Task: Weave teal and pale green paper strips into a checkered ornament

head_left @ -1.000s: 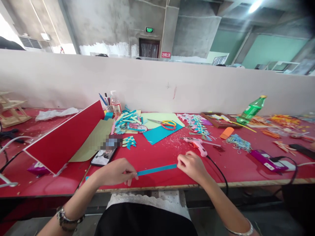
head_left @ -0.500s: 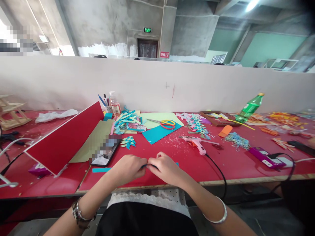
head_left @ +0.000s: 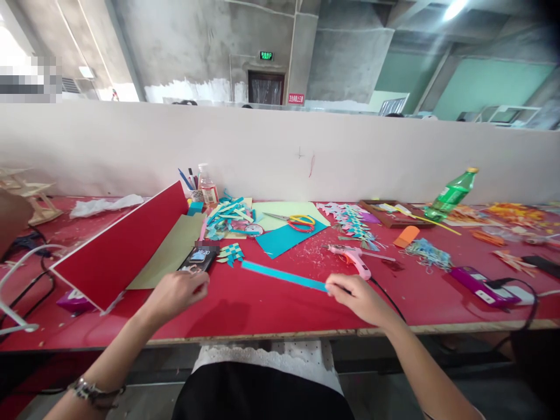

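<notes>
My right hand (head_left: 356,296) pinches one end of a long, flat blue paper strip (head_left: 284,276). The strip's free end points left, over the red tabletop. My left hand (head_left: 177,296) is apart from the strip, fingers curled together, in front of the phone (head_left: 199,259). Whether anything sits inside those fingers is hidden. Beyond the strip's far end lies a small woven blue and pale-green paper piece (head_left: 230,254). A pink glue gun (head_left: 355,258) rests behind my right hand, its cord running under the forearm.
Yellow-handled scissors (head_left: 301,221) lie across blue and pale-green paper sheets (head_left: 291,240). Cut strips (head_left: 231,216) are heaped at left, near a red board (head_left: 126,245) standing on edge. Farther right are a tilted green bottle (head_left: 452,195) and a purple power strip (head_left: 481,286).
My hands were together at the table's front and have moved apart. The blue strip now extends leftward from my right hand. My left hand has shifted left, in front of the phone.
</notes>
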Tool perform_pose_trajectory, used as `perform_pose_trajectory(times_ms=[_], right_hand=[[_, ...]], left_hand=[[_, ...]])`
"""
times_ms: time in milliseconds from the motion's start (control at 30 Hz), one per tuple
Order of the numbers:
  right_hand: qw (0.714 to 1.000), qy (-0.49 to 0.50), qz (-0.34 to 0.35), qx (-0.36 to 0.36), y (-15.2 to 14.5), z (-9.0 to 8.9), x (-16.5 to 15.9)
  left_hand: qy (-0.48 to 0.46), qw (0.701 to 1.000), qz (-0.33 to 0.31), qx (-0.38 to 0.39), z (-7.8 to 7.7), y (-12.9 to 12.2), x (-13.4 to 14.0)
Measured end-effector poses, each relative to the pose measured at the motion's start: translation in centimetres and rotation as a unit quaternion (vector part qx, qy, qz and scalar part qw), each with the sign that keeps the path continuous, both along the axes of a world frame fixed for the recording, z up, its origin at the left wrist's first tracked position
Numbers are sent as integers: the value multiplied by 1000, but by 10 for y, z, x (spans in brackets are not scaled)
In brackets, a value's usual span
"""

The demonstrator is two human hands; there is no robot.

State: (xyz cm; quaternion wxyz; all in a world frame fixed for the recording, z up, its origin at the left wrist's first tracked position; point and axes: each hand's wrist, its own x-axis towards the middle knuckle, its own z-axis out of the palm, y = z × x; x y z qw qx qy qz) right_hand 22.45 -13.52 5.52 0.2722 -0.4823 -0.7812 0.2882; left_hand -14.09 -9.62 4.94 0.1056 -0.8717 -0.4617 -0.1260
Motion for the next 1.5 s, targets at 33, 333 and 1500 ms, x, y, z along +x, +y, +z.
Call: perform_pose_trajectory(times_ms=[33, 333, 1500], right_hand=[[999, 29, -18, -15, 0, -2, 3], [974, 208, -24, -88, 14, -26, -64], [948, 313, -66, -9, 99, -3, -88]], left_hand=[[-36, 998, 39, -17, 1, 1, -2], [-417, 818, -136, -373, 5, 5, 105], [-91, 971, 82, -207, 12, 21, 150]])
